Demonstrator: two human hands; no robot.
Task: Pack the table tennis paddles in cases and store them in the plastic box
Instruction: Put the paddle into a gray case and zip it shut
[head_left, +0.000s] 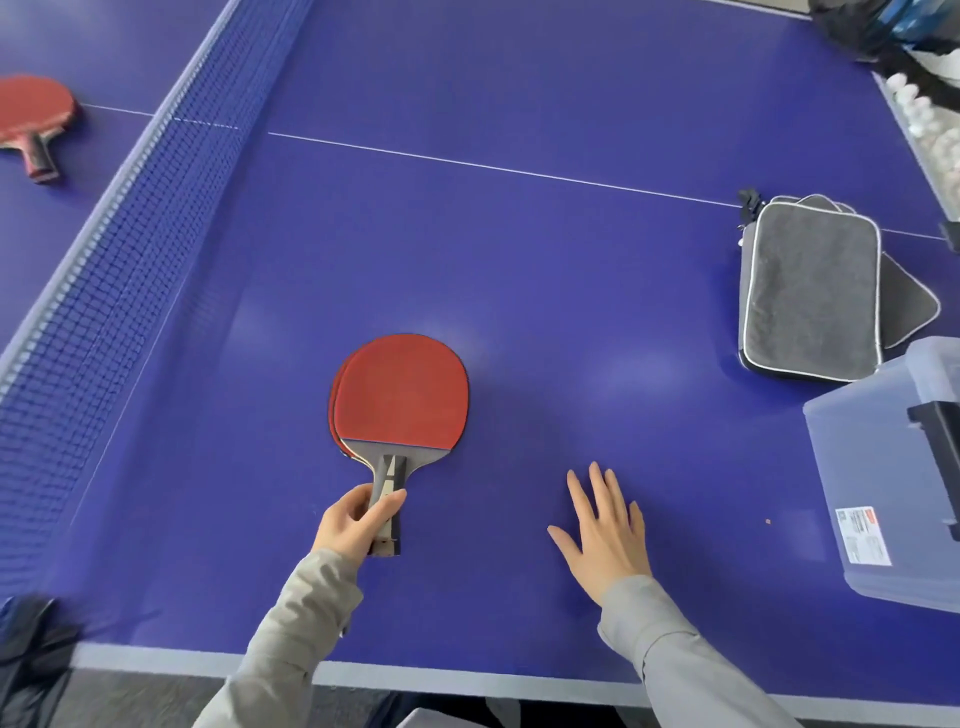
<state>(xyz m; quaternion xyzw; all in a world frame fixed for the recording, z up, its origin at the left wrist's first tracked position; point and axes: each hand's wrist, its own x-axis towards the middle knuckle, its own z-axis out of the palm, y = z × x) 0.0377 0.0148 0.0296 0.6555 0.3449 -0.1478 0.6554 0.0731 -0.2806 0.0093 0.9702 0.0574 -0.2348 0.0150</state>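
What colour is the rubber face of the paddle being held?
Red; the paddle shows best in the head view.

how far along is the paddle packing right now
No paddle is visibly cased yet. In hand: the left hand grips a red paddle by its handle; the right hand is open. Left: the second paddle beyond the net, the stacked grey cases, and the plastic box beside them.

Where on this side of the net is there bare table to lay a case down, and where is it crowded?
Bare blue table lies between the red-rubber paddles gripped by the left hand and the stacked grey cases, beyond the open right hand; also between the dark net and paddles. Crowded: the right edge, with cases and clear plastic box.
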